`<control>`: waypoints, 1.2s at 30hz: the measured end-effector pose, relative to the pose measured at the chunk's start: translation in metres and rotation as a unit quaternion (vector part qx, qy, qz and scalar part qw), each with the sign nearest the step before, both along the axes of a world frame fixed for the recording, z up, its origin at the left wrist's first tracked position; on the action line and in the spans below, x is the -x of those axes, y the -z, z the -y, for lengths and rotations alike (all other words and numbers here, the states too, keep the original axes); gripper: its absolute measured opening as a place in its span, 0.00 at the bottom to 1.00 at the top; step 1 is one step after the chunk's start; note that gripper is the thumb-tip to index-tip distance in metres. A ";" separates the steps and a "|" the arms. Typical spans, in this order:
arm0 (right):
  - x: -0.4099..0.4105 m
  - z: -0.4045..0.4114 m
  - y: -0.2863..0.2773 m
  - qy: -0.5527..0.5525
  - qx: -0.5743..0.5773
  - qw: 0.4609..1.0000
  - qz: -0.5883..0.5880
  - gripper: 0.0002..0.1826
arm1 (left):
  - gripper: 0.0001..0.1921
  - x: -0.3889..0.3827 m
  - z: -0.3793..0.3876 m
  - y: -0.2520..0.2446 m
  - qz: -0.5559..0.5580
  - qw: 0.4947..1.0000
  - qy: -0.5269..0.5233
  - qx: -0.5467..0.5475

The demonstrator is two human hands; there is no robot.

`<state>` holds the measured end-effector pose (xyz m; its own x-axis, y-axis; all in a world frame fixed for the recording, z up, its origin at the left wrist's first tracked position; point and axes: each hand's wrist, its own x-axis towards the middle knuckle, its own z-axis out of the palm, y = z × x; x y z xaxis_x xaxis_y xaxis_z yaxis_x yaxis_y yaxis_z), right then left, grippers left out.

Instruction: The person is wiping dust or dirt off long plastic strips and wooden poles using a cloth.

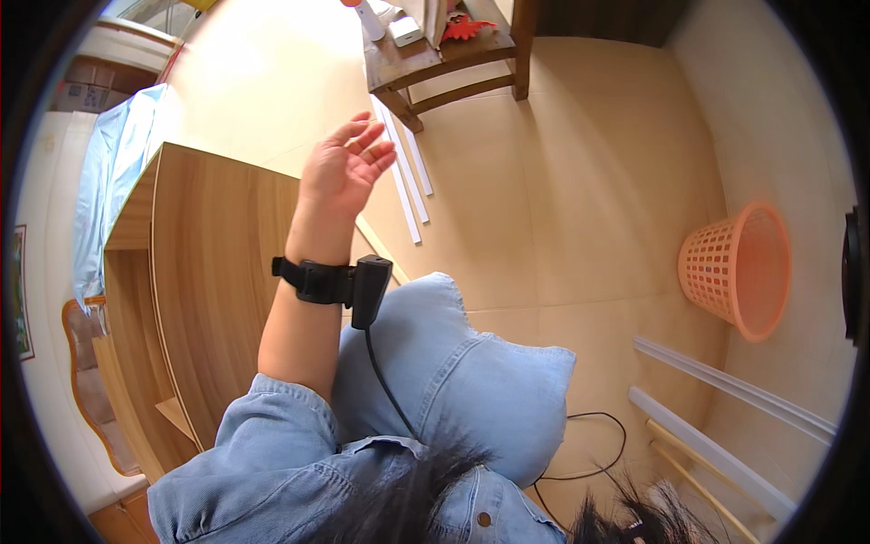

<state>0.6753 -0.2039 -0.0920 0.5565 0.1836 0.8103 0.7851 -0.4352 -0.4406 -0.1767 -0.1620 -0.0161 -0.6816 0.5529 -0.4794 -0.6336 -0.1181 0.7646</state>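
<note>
My left hand (346,160) is raised in front of me with its palm turned to the right. Its fingers are loosely curled and apart, and nothing is in them. A black strap with a small box-shaped device (370,292) is fastened around the left wrist, and a cable runs down from it. Beside the forearm stands a wood-grain cabinet (217,272). Just past the fingers, long white strips (408,177) lie on the tiled floor. My right hand is out of view.
A wooden chair (442,66) ahead holds a white charger (406,31) and a red object (467,27). An orange plastic basket (710,265) is by the right wall. White profiles (734,387) and thin wooden poles (700,469) are at lower right, near a black cable (622,435).
</note>
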 end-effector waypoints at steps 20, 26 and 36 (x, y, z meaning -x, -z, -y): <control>0.304 -0.102 -0.122 -0.393 -0.032 0.918 -0.033 0.24 | 0.17 0.044 0.140 0.301 0.174 0.873 -0.061 0.451; 0.346 -0.079 -0.158 -0.479 0.032 0.870 -0.111 0.20 | 0.27 0.011 0.135 0.328 0.073 0.788 -0.042 0.610; 0.379 -0.078 -0.162 -0.461 -0.003 0.869 -0.180 0.22 | 0.08 0.026 0.079 0.238 0.021 0.961 -0.139 0.237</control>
<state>0.2966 -0.1258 0.0702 0.3926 0.6821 0.6169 0.6091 0.3098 -0.7301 -0.2029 -0.2408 -0.2540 -0.7454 0.0649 -0.6634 -0.6599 0.0691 0.7482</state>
